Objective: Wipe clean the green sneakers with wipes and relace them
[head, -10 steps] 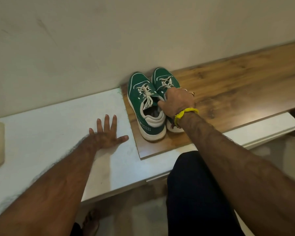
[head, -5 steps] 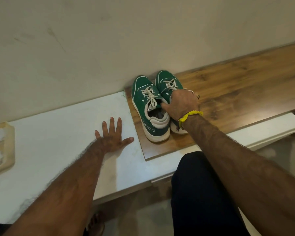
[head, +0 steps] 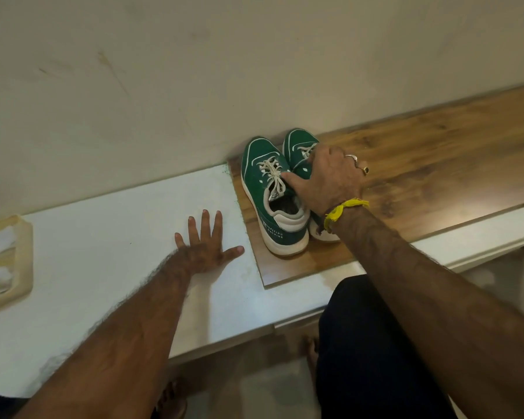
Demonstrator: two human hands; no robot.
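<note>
— Where are the green sneakers (head: 280, 189) right now?

— I see the pair side by side on the wooden board (head: 436, 164) that lies on the white bench (head: 103, 237), toes at 12 o'clock against the wall (head: 194, 71), heels toward me at 6 o'clock. The two shoes touch each other along their inner sides. Both have their cream laces (head: 273, 173) threaded.

— And my right hand (head: 327, 179)?

— It lies over the sneaker at 3 o'clock of the pair, hiding most of that shoe. The fingers are bent down around its collar and tongue, and the thumb points toward 9 o'clock, its tip at the laces of the other sneaker. I read that as a grip on the shoe, though the fingertips themselves are hidden. There are two rings (head: 357, 163) on the fingers and a yellow thread (head: 342, 210) around the wrist.

— Left hand (head: 208, 246)?

— Flat on the white bench, just at 9 o'clock of the board's edge, fingers straight and spread wide, holding nothing.

— Anything else in sight?

— A cream-coloured tray (head: 9, 261) with white contents sits at the far 9 o'clock edge of the bench. At 6 o'clock I see a dark trouser leg (head: 369, 343) and bare feet on the floor (head: 270, 388).
</note>
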